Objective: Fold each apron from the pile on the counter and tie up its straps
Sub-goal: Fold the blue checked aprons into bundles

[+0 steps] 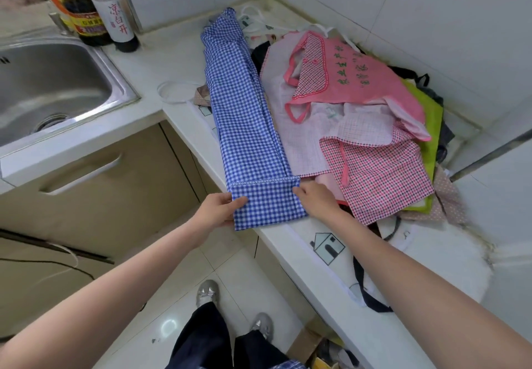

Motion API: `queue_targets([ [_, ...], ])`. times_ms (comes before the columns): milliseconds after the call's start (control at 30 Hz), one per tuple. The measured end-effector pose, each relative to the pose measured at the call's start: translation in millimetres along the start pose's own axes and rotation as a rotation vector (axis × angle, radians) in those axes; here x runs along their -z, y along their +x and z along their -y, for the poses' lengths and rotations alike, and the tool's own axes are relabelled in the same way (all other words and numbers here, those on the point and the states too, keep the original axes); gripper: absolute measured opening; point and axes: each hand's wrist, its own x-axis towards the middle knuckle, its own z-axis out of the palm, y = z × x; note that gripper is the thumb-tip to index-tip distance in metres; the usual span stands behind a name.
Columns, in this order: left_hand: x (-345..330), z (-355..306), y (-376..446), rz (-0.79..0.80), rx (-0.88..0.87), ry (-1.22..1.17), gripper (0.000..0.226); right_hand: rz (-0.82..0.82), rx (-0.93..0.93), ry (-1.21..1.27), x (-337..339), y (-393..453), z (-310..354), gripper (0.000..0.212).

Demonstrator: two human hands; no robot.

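Note:
A blue gingham apron lies on the white counter, folded into a long narrow strip that runs from the back wall to the front edge. Its near end is turned up into a short fold. My left hand pinches the left corner of that fold, thumb on top. My right hand grips its right corner. To the right lies the pile of aprons: a pink one with green lettering on top, red-checked and pale ones below, a green one at the far side.
A steel sink is set into the counter at left, with dark bottles behind it. A white strap loop lies left of the blue strip. A white cloth with a house print and dark straps hangs over the counter edge near me.

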Motion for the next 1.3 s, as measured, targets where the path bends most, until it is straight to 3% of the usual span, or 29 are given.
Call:
queue_targets([
  [167, -2.2, -12.0, 7.0, -0.206, -0.140, 0.359, 0.038, -0.027, -0.008, -0.065, -1.4, 4.1, 7.5, 0.042],
  [300, -12.9, -18.1, 10.5, -0.274, -0.184, 0.749, 0.035, -0.112, -0.009, 0.077, 3.7, 7.8, 11.1, 0.029],
  [367, -15.6, -17.3, 12.3, -0.398, -0.221, 1.022, 0.039, -0.175, 0.003, 0.105, 7.5, 12.3, 15.5, 0.029],
  [433, -20.7, -18.4, 13.3, -0.419, -0.256, 1.158, 0.047, -0.189, 0.003, 0.094, 7.2, 19.7, 19.6, 0.030],
  [633, -32.4, -27.5, 11.3, -0.159, -0.201, 1.093, 0.062, -0.207, -0.069, 0.228, -2.8, 38.3, 34.7, 0.029],
  [700, -30.9, -23.9, 12.4, -0.156, -0.263, 1.173, 0.062, -0.213, -0.114, 0.205, -3.4, 40.4, 37.5, 0.030],
  [833, -25.0, -10.0, 21.4, -0.195, -0.255, 1.117, 0.066, -0.327, -0.081, 0.165, -3.0, 35.0, 41.3, 0.020],
  [1067, -23.2, -6.8, 26.7, -0.202, -0.303, 1.117, 0.072, -0.242, -0.150, 0.249, -9.1, 48.2, 41.4, 0.030],
  [1167, -21.8, -7.9, 31.3, -0.183, -0.297, 1.219, 0.072, -0.315, -0.179, 0.271, -10.4, 50.2, 35.0, 0.023],
  [1300, -23.2, -11.4, 38.6, -0.076, -0.305, 1.365, 0.071, -0.364, -0.223, 0.105, -11.9, 42.4, 27.5, 0.020],
])
